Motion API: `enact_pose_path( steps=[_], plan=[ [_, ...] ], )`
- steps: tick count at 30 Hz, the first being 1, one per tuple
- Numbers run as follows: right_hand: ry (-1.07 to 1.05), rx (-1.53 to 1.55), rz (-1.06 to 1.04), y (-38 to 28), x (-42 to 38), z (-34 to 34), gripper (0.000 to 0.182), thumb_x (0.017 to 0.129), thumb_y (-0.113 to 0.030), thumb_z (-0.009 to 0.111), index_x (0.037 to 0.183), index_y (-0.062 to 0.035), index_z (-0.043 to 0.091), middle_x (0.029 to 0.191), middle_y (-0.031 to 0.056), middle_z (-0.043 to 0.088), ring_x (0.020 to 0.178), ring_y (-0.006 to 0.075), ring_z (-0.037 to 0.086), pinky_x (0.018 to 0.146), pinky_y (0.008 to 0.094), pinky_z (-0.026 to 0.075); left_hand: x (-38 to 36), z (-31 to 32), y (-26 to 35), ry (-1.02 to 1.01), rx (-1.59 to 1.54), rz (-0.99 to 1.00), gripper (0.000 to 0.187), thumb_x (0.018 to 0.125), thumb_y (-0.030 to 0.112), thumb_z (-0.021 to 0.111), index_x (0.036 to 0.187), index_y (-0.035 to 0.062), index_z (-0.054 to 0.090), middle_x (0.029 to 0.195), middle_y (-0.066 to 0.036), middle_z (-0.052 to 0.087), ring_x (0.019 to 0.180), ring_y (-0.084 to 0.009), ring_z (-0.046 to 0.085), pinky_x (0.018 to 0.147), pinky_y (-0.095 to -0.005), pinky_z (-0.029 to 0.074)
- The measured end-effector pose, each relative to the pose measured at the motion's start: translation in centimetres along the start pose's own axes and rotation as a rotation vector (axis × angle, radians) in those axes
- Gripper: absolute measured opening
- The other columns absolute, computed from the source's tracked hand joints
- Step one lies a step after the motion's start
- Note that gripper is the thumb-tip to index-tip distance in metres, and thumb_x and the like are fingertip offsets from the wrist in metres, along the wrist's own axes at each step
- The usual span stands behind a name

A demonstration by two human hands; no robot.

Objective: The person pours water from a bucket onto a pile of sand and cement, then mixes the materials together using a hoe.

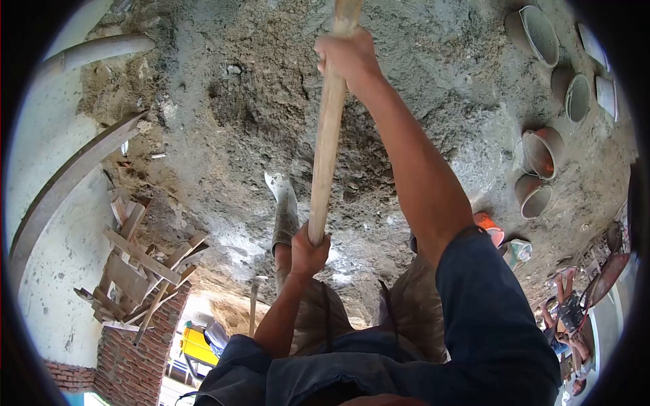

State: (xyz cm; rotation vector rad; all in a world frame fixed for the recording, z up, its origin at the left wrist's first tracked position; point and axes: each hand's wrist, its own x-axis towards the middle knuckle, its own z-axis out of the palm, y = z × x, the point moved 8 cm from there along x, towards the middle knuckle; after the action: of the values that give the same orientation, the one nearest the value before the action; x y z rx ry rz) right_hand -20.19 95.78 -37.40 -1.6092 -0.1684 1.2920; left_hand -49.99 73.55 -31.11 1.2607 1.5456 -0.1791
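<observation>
A long wooden handle (328,135) runs from the top edge down to the middle of the view. Near its lower end, my left hand (311,253) is wrapped round it. Higher up, close to the top edge, my right hand (347,57) grips the same handle with closed fingers. The handle's far end lies outside the view. Beneath it spreads rough, grey-brown wet material (264,101). A boot (285,203) stands on the ground beside my left hand.
Several buckets (577,98) line the right side, with an orange one (489,229) nearer my right arm. Wooden scraps (139,264) are piled by the brick wall (139,345) at left. Another person (570,314) is at the lower right.
</observation>
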Motion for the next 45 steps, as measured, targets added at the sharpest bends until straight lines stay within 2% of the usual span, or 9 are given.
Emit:
enact_pose_path(
  steps=[2,5,11,18,23,24,34,37,45],
  plan=[
    [-0.143,-0.075,-0.059,-1.0,4.4,2.4,0.010,0.076,-0.004,0.064,0.079,0.0020,0.056,0.067,0.0093,0.059,0.054,0.0161,0.061,0.050,0.0315,0.054,2.4,1.9,3.9,0.121,-0.095,0.089,0.016,0.076,0.003,0.070,0.078,0.0006,0.054,0.064,-0.005,0.055,0.057,-0.0123,0.052,0.053,-0.0319,0.044],
    [-0.238,-0.310,0.173,4.9,5.7,3.9,0.021,0.079,-0.006,0.064,0.093,0.0080,0.059,0.072,0.0129,0.063,0.059,0.0191,0.064,0.055,0.0374,0.057,-1.7,9.6,6.0,-0.130,-0.527,-0.384,0.022,0.069,-0.004,0.070,0.078,0.0053,0.052,0.064,-0.002,0.054,0.051,-0.0100,0.053,0.048,-0.0262,0.043],
    [-0.387,-0.562,0.338,7.5,-7.2,-3.9,0.047,0.078,-0.007,0.062,0.119,0.0129,0.054,0.095,0.0248,0.068,0.085,0.0316,0.070,0.075,0.0342,0.058,-16.6,19.6,10.8,-0.427,-0.942,-0.495,0.023,0.073,-0.009,0.065,0.081,0.0057,0.048,0.072,-0.004,0.053,0.062,-0.0139,0.058,0.054,-0.0297,0.047],
    [-0.021,-0.451,0.403,6.2,-17.0,-21.3,0.046,0.077,-0.006,0.064,0.114,0.0163,0.047,0.077,0.0183,0.062,0.054,0.0194,0.063,0.047,0.0324,0.054,-29.8,23.4,11.7,-0.863,-1.088,-0.615,0.025,0.079,-0.008,0.063,0.084,0.0094,0.046,0.072,-0.001,0.051,0.063,-0.0089,0.054,0.054,-0.0273,0.044],
    [0.375,-0.262,0.200,-0.4,-12.4,-30.9,0.006,0.078,-0.005,0.058,0.074,-0.0007,0.056,0.059,0.0088,0.055,0.045,0.0188,0.054,0.043,0.0336,0.046,-16.8,20.7,6.2,-0.676,-0.079,-0.172,0.022,0.070,0.004,0.067,0.091,0.0013,0.060,0.065,-0.006,0.059,0.051,-0.0161,0.057,0.045,-0.0338,0.046],
    [0.430,-0.189,0.212,0.2,-10.2,-31.7,0.008,0.078,-0.005,0.058,0.072,-0.0002,0.056,0.059,0.0100,0.056,0.045,0.0204,0.054,0.045,0.0352,0.048,-10.8,18.7,7.3,-0.733,-0.078,-0.092,0.040,0.070,0.008,0.065,0.108,-0.0032,0.061,0.077,-0.021,0.067,0.067,-0.0329,0.067,0.060,-0.0422,0.052],
    [0.526,0.490,0.448,20.7,-22.0,-5.9,0.034,0.076,-0.001,0.066,0.103,0.0016,0.046,0.074,0.0117,0.058,0.056,0.0220,0.060,0.051,0.0375,0.053,-6.5,-14.0,-11.9,-0.462,0.497,-0.013,0.020,0.072,0.010,0.065,0.091,0.0067,0.062,0.082,-0.019,0.066,0.080,-0.0404,0.065,0.068,-0.0442,0.051],
    [0.430,0.689,0.483,20.4,-30.3,-0.7,0.010,0.076,0.001,0.064,0.078,0.0007,0.054,0.072,0.0115,0.058,0.060,0.0239,0.062,0.058,0.0395,0.054,-10.8,-20.6,-15.0,-0.363,0.620,-0.027,0.015,0.071,0.009,0.066,0.086,0.0102,0.062,0.079,-0.014,0.066,0.079,-0.0379,0.066,0.066,-0.0423,0.051],
    [0.094,0.424,0.755,21.1,-25.7,1.4,0.011,0.075,0.000,0.064,0.080,0.0032,0.054,0.065,0.0136,0.056,0.051,0.0262,0.060,0.049,0.0424,0.052,-21.1,-15.2,-9.0,-0.317,0.369,-0.383,0.011,0.068,0.004,0.059,0.078,0.0016,0.059,0.067,-0.020,0.061,0.062,-0.0349,0.065,0.056,-0.0425,0.049]
  ],
)
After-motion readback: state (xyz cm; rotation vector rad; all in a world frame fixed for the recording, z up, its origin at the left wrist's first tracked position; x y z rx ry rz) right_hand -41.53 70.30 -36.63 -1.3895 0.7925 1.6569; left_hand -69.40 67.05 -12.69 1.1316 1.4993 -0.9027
